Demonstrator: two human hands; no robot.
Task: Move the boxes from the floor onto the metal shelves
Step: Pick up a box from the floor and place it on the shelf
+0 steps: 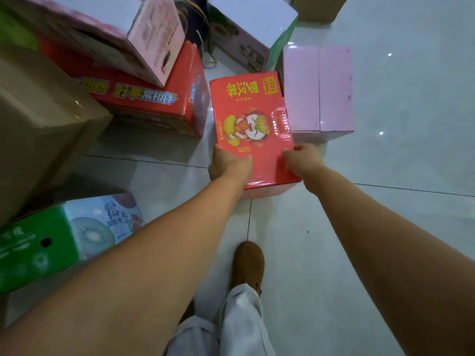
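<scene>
A small red box [252,119] with yellow lettering and a cartoon figure stands on the white tiled floor in the middle of the view. My left hand [227,163] grips its near left corner, fingers curled round the edge. My right hand [303,156] holds the near right edge of the same box, thumb on top. No metal shelves are in view.
A pink box [318,91] stands right of the red one. A larger red box [144,96] with a pink box [108,29] stacked on it lies left. A brown carton [38,119] and a green kiwi box [51,242] are at the left. My brown shoe [248,265] is below.
</scene>
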